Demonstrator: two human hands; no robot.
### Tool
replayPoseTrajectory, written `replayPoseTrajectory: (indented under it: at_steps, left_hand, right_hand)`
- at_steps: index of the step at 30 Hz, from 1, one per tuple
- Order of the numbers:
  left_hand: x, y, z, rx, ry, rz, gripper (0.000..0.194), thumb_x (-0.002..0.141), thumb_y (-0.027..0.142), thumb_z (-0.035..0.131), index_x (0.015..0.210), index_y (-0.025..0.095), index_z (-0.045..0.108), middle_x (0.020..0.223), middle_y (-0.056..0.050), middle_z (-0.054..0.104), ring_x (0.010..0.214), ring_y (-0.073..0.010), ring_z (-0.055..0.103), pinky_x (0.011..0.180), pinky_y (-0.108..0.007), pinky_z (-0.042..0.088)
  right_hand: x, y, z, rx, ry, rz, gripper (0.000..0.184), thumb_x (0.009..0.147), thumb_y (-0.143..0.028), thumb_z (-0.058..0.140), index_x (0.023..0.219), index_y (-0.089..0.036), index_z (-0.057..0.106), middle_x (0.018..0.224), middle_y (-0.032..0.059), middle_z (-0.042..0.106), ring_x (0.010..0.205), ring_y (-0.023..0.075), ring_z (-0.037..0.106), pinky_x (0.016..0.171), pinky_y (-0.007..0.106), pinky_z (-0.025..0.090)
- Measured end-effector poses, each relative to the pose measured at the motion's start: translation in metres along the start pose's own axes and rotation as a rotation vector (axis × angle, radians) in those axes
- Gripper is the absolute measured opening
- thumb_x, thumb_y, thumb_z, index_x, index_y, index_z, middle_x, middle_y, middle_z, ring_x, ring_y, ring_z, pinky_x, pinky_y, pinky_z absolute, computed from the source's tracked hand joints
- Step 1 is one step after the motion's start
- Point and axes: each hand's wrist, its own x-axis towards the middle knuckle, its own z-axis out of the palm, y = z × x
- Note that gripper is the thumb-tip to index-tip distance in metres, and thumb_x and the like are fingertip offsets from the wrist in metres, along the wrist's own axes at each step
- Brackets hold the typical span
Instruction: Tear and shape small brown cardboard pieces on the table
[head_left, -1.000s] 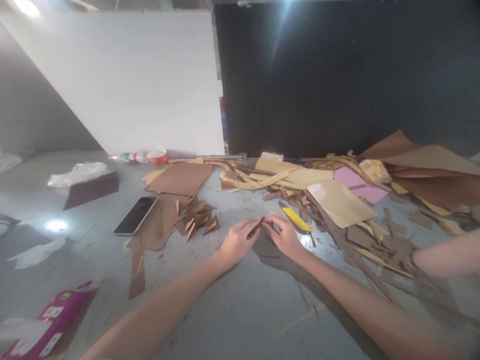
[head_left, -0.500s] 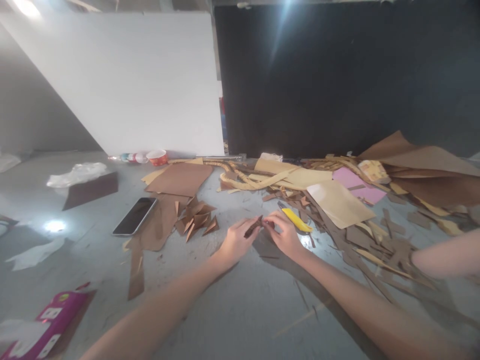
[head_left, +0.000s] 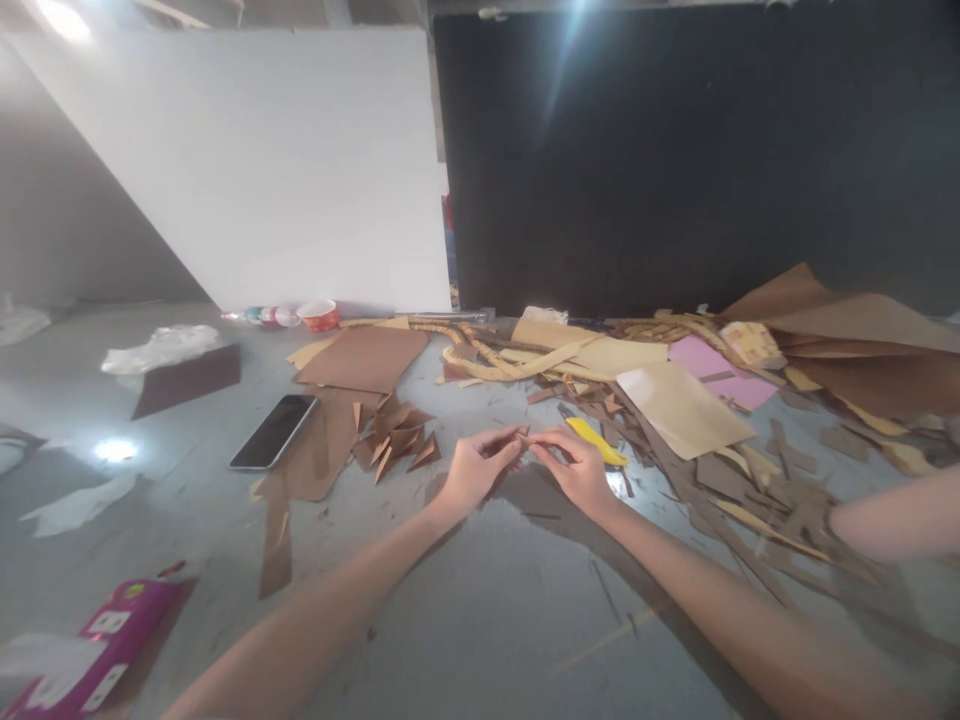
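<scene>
One small brown piece (head_left: 523, 435), probably paper or card, sits between the two hands above the middle of the table (head_left: 450, 620). The left hand (head_left: 474, 468) has its grip closed on the piece, thumb against fingers; the right hand (head_left: 579, 470) pinches its near end, thumb and forefinger almost together (the fingers hide most of the piece, so its shape is hard to read).

Just beyond the right hand lies a yellow cutter (head_left: 596, 441), close to its knuckles. Left of the left hand is a cluster of pointed folded pieces (head_left: 394, 432), partly on a brown sheet (head_left: 334, 470); a phone (head_left: 275, 432) overlaps that sheet's left side.

Brown scraps (head_left: 720, 478) crowd the table to the right, with a cream sheet (head_left: 682, 410) over some of them and a pink sheet (head_left: 709, 365) behind. Another person's forearm (head_left: 900, 515) reaches across the scraps from the right edge, its hand unclear. Tan strips (head_left: 487, 358) tangle farther back, near a red cup (head_left: 319, 317). A magenta packet (head_left: 127, 625) occupies the near left corner. Behind everything, a white panel (head_left: 240, 150) and a black panel (head_left: 690, 150) block the far side.
</scene>
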Motion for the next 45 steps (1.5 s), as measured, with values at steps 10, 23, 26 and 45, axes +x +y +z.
replayPoseTrajectory:
  at_steps: [10, 23, 26, 45]
  left_hand:
    - [0.001, -0.005, -0.003, -0.011, -0.012, -0.007, 0.059, 0.082, 0.054, 0.085, 0.122, 0.011, 0.08, 0.087, -0.011, 0.081, 0.067, -0.0165, 0.072, 0.063, -0.026, 0.055]
    - [0.008, -0.013, -0.004, -0.046, -0.139, -0.015, 0.058, 0.088, 0.062, 0.077, 0.118, 0.012, 0.079, 0.096, -0.012, 0.08, 0.072, -0.0181, 0.072, 0.074, -0.032, 0.06]
    - [0.006, -0.012, -0.004, -0.013, -0.179, -0.015, 0.057, 0.093, 0.064, 0.07, 0.112, 0.011, 0.08, 0.083, -0.009, 0.078, 0.072, -0.0191, 0.073, 0.077, -0.032, 0.059]
    - [0.004, -0.016, -0.003, 0.008, -0.136, 0.133, 0.055, 0.099, 0.059, 0.064, 0.136, 0.019, 0.06, 0.089, -0.006, 0.075, 0.072, -0.0211, 0.076, 0.075, -0.035, 0.064]
  right_hand:
    - [0.001, -0.004, -0.001, -0.051, -0.03, -0.066, 0.018, 0.104, -0.037, 0.065, 0.099, -0.026, 0.079, 0.091, 0.0053, 0.078, 0.082, 0.0218, 0.074, 0.077, 0.035, 0.06]
    - [0.0, 0.0, -0.001, -0.05, 0.017, 0.103, 0.023, 0.106, -0.042, 0.059, 0.107, -0.024, 0.072, 0.098, 0.0063, 0.074, 0.091, 0.023, 0.071, 0.081, 0.034, 0.057]
    - [0.001, 0.002, -0.001, -0.041, 0.013, 0.111, 0.022, 0.105, -0.042, 0.06, 0.104, -0.024, 0.072, 0.097, 0.0057, 0.073, 0.092, 0.0227, 0.07, 0.082, 0.034, 0.056]
    - [0.0, 0.003, 0.001, -0.007, -0.005, 0.147, 0.023, 0.102, -0.046, 0.064, 0.101, -0.023, 0.069, 0.096, 0.0059, 0.074, 0.088, 0.0226, 0.07, 0.08, 0.034, 0.057]
